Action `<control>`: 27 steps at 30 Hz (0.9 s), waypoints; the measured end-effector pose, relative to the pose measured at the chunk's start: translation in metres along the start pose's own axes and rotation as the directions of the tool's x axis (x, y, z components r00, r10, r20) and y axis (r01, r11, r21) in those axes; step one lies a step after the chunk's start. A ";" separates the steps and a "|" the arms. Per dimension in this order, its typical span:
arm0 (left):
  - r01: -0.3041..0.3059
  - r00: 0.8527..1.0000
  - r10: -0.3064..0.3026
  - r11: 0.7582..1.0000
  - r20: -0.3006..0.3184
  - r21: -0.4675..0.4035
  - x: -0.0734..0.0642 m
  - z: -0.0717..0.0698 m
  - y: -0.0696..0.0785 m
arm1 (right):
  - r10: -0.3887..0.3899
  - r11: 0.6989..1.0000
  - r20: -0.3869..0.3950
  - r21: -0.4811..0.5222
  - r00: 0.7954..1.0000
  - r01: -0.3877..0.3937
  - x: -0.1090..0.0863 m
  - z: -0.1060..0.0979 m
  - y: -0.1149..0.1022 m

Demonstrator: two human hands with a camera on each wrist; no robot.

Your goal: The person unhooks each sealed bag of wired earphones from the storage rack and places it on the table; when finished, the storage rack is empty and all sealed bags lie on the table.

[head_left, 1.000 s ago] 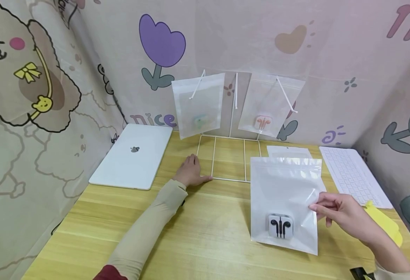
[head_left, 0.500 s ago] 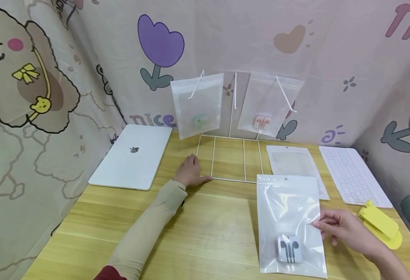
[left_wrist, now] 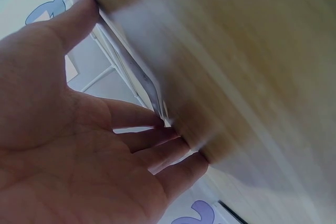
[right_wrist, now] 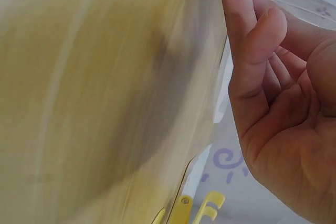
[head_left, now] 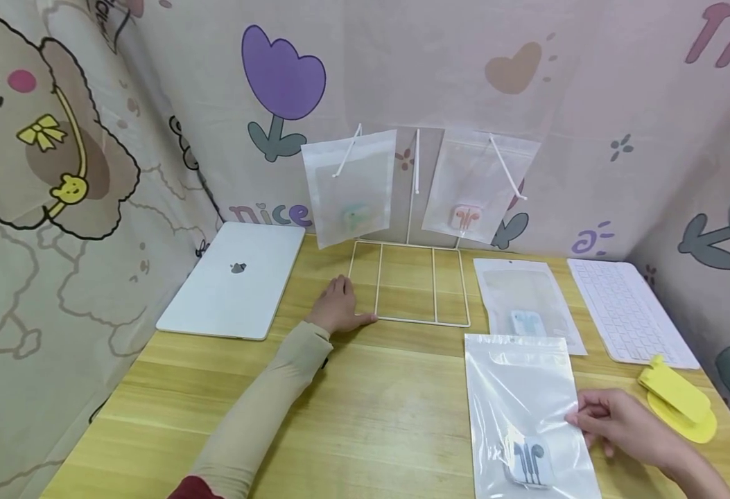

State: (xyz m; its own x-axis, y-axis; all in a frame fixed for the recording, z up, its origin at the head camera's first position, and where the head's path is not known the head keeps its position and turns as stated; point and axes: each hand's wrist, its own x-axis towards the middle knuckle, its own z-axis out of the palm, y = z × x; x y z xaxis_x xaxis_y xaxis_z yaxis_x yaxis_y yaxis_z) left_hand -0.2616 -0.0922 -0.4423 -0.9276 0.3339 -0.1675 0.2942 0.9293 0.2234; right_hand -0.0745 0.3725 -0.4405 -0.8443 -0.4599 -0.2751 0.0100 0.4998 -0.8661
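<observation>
My right hand (head_left: 620,426) pinches the right edge of a white zip bag (head_left: 520,381) between thumb and fingers. Low in that bag sits a clear case with black earphones (head_left: 529,463). My left hand (head_left: 337,308) rests at the front left corner of a white wire display rack (head_left: 423,321). In the left wrist view its fingers (left_wrist: 173,177) are fairly straight and touch the tabletop beside the wires. Two bags hang on the rack's hooks: one with a greenish item (head_left: 356,216) on the left, one with pink earphones (head_left: 466,218) on the right. Between them is a bare hook (head_left: 417,163).
Another zip bag with a light-blue case (head_left: 528,323) lies behind the held bag, partly overlapped by it. A white keyboard (head_left: 629,312) and a yellow holder (head_left: 679,400) lie on the right. At the left is a silver laptop (head_left: 233,281), closed, on the wooden table (head_left: 352,430).
The right hand has brought the bag with black earphones down and nearer, slightly rightward, uncovering more of the bag behind it. My left hand has stayed at the rack.
</observation>
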 end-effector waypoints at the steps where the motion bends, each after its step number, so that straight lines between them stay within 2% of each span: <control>1: -0.002 1.000 0.002 1.000 0.000 -0.004 0.000 0.000 0.000 | -0.007 1.000 0.004 0.003 1.000 0.007 -0.001 0.000 0.001; 10: -0.002 1.000 0.002 1.000 0.009 0.007 0.002 0.001 0.000 | -0.040 0.999 0.039 0.014 0.998 0.039 -0.008 -0.003 0.012; 17: -0.021 1.000 0.021 1.000 0.013 0.007 0.002 0.001 -0.003 | -0.005 0.999 0.063 0.042 0.998 0.002 -0.010 -0.005 0.015; 20: -0.024 1.000 0.024 1.000 0.010 0.010 0.003 0.002 -0.005 | 0.021 0.999 0.059 0.045 0.998 -0.023 -0.011 -0.004 0.014; 27: -0.034 0.999 0.034 0.999 -0.002 -0.013 0.006 0.005 -0.005 | 0.004 0.998 0.025 0.065 1.000 -0.005 -0.014 -0.005 0.015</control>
State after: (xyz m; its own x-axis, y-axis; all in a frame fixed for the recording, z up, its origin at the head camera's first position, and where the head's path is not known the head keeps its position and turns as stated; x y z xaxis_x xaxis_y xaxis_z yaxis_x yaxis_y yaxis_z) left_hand -0.2677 -0.0941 -0.4491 -0.9175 0.3651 -0.1577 0.3227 0.9153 0.2411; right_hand -0.0654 0.3900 -0.4471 -0.8305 -0.4763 -0.2888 0.0496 0.4532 -0.8900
